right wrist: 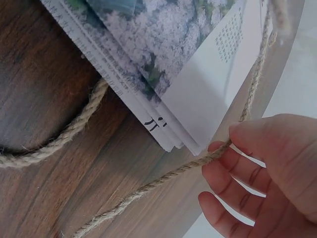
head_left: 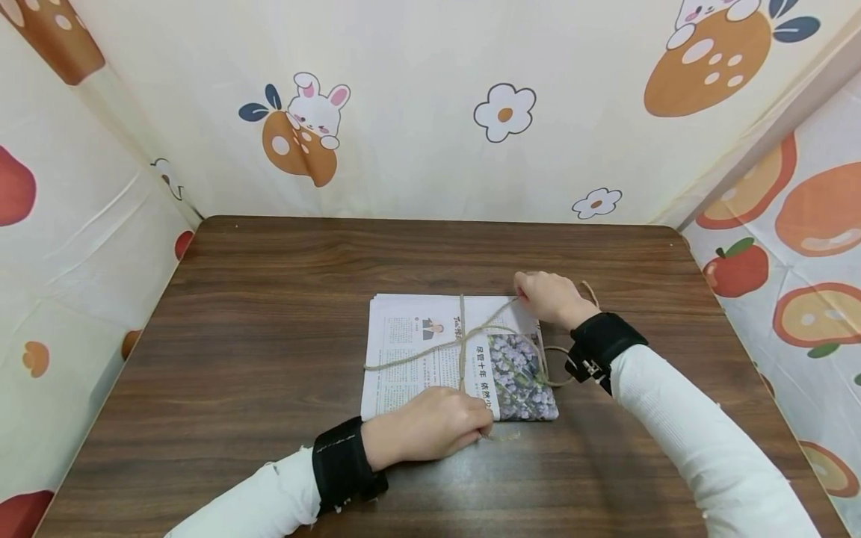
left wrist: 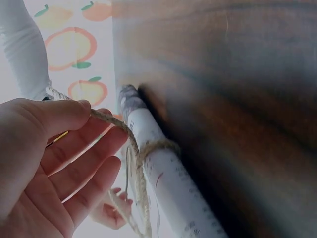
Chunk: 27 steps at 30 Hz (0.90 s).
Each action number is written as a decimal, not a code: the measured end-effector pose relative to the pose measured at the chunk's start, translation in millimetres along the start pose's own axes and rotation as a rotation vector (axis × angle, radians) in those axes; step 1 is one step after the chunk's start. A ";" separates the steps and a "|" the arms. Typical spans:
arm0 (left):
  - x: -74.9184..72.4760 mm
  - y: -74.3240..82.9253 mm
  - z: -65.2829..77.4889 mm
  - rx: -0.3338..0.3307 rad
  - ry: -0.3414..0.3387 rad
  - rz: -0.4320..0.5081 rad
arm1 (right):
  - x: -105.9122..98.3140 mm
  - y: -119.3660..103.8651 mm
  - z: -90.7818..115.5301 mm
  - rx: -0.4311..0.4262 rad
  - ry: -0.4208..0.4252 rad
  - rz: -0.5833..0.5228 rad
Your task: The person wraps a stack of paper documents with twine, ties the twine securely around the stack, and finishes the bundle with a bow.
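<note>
A folded stack of newspapers (head_left: 403,388), printed with text and a purple flower photo, lies flat on the brown wooden table. Jute twine (head_left: 410,359) runs across it both ways and crosses near the middle. At the stack's near edge my left hand (head_left: 430,422) pinches a strand between thumb and forefinger; in the left wrist view that twine (left wrist: 140,183) leads back to the bundle. My right hand (head_left: 551,297) is at the far right corner, pinching another length of twine (right wrist: 148,188) between thumb and fingers. Part of the left strand is hidden under the left hand in the head view.
A loose loop of twine (head_left: 560,382) hangs off the stack's right side onto the table (head_left: 269,299). Behind the table stands a pale curtain (head_left: 417,134) with rabbits and flowers; fruit-patterned cloth (head_left: 794,299) hangs at the right.
</note>
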State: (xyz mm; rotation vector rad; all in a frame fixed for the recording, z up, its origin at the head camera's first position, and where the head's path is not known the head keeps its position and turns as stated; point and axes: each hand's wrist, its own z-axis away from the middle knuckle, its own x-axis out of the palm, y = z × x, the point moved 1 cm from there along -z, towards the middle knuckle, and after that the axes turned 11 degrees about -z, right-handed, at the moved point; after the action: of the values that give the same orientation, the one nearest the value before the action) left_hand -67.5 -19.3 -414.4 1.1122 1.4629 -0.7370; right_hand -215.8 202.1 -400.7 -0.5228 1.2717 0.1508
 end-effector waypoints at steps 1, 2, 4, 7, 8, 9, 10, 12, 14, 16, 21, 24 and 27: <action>0.4 1.2 0.2 0.006 -0.001 0.015 | 0.1 0.1 -0.4 0.001 0.001 -0.001; 0.9 2.3 0.5 0.012 -0.001 0.031 | 0.2 0.0 -0.6 0.002 0.002 -0.004; 1.8 4.4 1.0 0.025 -0.007 0.059 | 0.3 -0.2 -1.2 0.004 0.005 -0.005; 2.9 6.6 2.2 0.044 -0.017 0.079 | 0.1 -0.6 -2.0 0.012 0.008 -0.001; 3.3 6.9 2.6 0.046 -0.019 0.083 | 0.0 -0.4 -2.4 0.014 0.010 0.001; 3.5 7.2 3.1 0.047 -0.021 0.089 | 0.1 -0.1 -2.4 0.019 0.012 0.002; 3.6 7.2 3.7 0.048 -0.024 0.094 | 0.2 0.3 -2.8 0.021 0.014 0.004; 3.5 7.1 4.9 0.049 -0.033 0.130 | 0.1 1.1 -2.9 0.026 0.018 0.006; 3.2 7.1 6.1 0.052 -0.045 0.165 | 0.6 1.9 -2.7 0.028 0.020 0.008; 2.2 6.9 7.2 0.056 -0.055 0.197 | 1.1 2.6 -2.5 0.026 0.019 0.011; -5.1 1.9 8.6 -0.003 -0.029 0.219 | 2.5 1.9 -0.8 0.015 0.023 0.007; -11.6 -5.0 8.9 -0.092 0.001 0.214 | 4.0 1.1 0.4 0.005 0.030 0.002; -17.3 -13.0 9.9 -0.188 0.026 0.200 | 6.0 0.4 1.7 -0.008 0.031 0.003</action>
State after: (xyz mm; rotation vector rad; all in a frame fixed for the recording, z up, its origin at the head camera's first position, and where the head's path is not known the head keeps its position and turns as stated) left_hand -76.4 -37.1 -401.4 1.1065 1.3878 -0.4377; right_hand -212.7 202.1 -406.1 -0.5320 1.3028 0.1506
